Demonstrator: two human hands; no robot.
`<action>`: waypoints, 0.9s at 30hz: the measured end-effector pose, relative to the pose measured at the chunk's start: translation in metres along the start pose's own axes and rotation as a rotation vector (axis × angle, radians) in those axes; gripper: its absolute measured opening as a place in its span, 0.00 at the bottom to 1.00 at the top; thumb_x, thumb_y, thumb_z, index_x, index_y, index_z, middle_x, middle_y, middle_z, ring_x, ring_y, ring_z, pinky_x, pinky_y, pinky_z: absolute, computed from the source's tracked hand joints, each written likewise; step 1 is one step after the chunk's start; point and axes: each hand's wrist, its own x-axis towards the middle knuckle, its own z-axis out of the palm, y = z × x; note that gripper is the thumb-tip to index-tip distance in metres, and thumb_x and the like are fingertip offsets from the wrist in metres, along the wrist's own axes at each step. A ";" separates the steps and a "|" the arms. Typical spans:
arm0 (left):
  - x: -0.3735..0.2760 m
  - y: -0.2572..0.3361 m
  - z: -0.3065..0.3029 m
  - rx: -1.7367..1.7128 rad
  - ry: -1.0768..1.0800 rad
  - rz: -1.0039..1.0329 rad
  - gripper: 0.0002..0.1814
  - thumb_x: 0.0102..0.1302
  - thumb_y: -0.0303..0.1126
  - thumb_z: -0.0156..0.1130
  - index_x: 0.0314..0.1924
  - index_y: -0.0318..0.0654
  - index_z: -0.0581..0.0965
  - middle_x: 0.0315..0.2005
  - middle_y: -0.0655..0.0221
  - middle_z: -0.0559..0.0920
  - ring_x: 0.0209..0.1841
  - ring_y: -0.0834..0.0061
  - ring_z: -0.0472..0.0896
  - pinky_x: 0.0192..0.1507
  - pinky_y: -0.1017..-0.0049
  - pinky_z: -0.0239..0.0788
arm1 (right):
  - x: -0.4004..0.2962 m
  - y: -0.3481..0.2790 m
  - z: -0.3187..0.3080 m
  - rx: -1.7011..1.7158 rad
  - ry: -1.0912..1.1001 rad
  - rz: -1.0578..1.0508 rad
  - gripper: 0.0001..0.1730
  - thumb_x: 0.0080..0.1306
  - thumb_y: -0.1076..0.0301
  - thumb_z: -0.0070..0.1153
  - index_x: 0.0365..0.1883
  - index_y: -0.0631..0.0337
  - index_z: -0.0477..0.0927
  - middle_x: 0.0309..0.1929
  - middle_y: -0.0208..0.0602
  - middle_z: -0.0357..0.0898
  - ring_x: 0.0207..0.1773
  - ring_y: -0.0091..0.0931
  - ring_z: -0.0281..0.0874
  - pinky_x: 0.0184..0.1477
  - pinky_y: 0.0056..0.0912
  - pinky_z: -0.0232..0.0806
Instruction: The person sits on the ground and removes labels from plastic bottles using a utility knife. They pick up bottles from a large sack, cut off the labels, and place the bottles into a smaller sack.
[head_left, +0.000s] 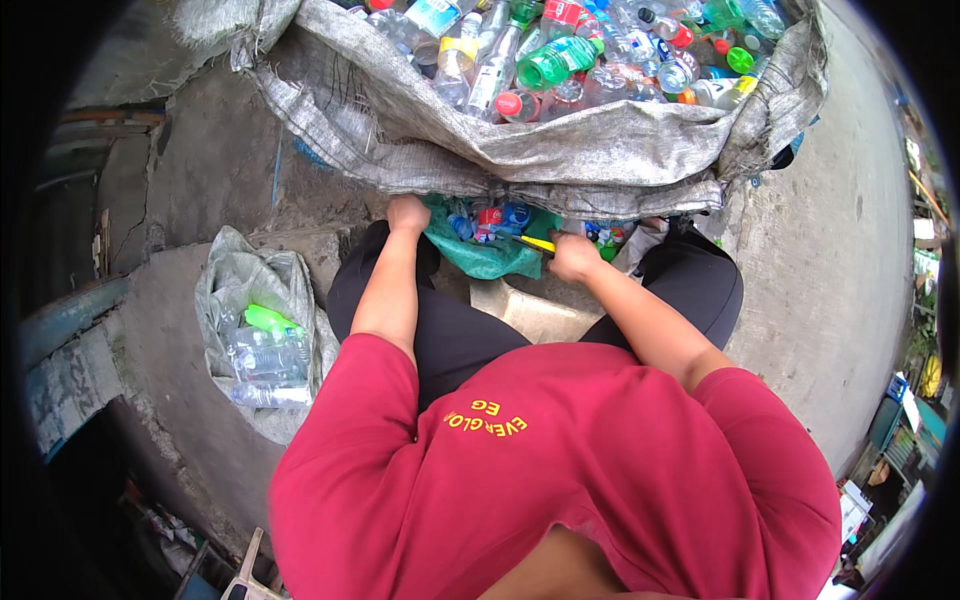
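Note:
My right hand (574, 257) grips a yellow-and-black cutter (537, 244) whose blade end points left over a green plastic bag (487, 259). Inside that bag's mouth lie plastic bottles, among them a red-labelled bottle (490, 217). At the bag's upper left edge my left hand (409, 215) is closed on the green material, its fingertips partly hidden. Just beyond both hands hangs the rim of a large grey woven sack (570, 154), heaped with bottles such as a green plastic bottle (559, 64). More bottles (606, 232) show to the right of the green bag.
Left of my legs, a smaller translucent sack (255, 262) holds clear bottles (270, 356) and a bright green bottle (270, 319). A pale plastic seat (532, 307) shows between my thighs. Concrete pavement (825, 247) runs along the right, with assorted items beyond it.

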 end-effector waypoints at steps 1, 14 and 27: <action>-0.025 0.013 -0.036 -0.035 0.064 0.050 0.14 0.52 0.30 0.59 0.39 0.35 0.83 0.42 0.51 0.82 0.47 0.53 0.80 0.50 0.63 0.71 | -0.019 -0.004 -0.005 0.043 0.082 -0.063 0.40 0.50 0.67 0.56 0.65 0.63 0.64 0.54 0.55 0.75 0.55 0.43 0.75 0.57 0.41 0.67; -0.066 -0.007 0.009 0.013 -0.129 -0.005 0.50 0.51 0.25 0.61 0.73 0.46 0.47 0.67 0.47 0.57 0.61 0.52 0.71 0.60 0.66 0.66 | -0.014 0.021 0.032 -0.114 -0.079 -0.037 0.42 0.53 0.70 0.51 0.69 0.65 0.58 0.61 0.57 0.68 0.57 0.41 0.75 0.57 0.40 0.68; -0.121 0.205 -0.207 -0.513 0.657 0.880 0.08 0.56 0.38 0.65 0.30 0.43 0.81 0.20 0.69 0.76 0.24 0.69 0.76 0.27 0.69 0.66 | -0.015 0.024 0.009 0.104 0.038 -0.078 0.36 0.63 0.41 0.53 0.63 0.52 0.69 0.56 0.49 0.75 0.57 0.41 0.74 0.58 0.41 0.65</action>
